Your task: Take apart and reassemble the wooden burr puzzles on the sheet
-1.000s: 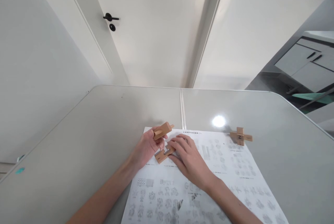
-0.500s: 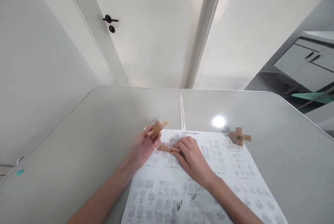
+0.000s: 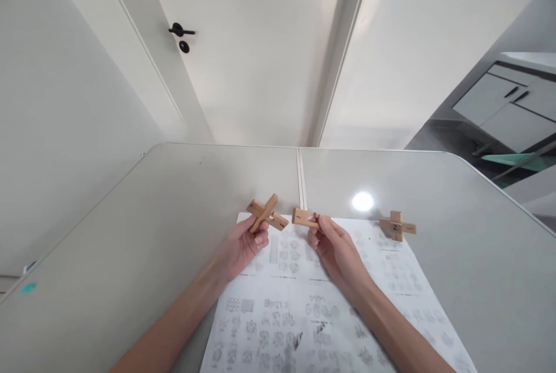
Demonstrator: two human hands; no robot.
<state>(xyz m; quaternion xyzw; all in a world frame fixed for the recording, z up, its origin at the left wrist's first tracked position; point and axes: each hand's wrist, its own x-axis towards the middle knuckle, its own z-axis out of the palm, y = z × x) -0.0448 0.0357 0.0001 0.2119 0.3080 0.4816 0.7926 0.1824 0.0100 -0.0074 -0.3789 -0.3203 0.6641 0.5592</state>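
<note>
My left hand (image 3: 241,250) grips two wooden puzzle pieces (image 3: 266,212) crossed in an X, above the top left corner of the printed sheet (image 3: 278,292). Dark marks show on the ends of the lower piece. Between thumb and fingers, my right hand (image 3: 336,245) pinches a flat wooden puzzle piece (image 3: 302,216) with a notch and a dark mark on its left end. A small gap separates this piece from the crossed pair. To the right, a cross-shaped wooden assembly (image 3: 396,226) marked "2" rests at the sheet's upper right corner.
The sheet, printed with many small diagrams, lies on a grey table (image 3: 174,234) with a seam (image 3: 301,179) down its far half. A white door (image 3: 256,60) with a black handle (image 3: 182,31) stands beyond. Cabinets (image 3: 512,101) are at far right.
My right hand has lifted its piece off the sheet and moved slightly right and away from me. My left hand has turned its pieces, so the crossed shape now shows.
</note>
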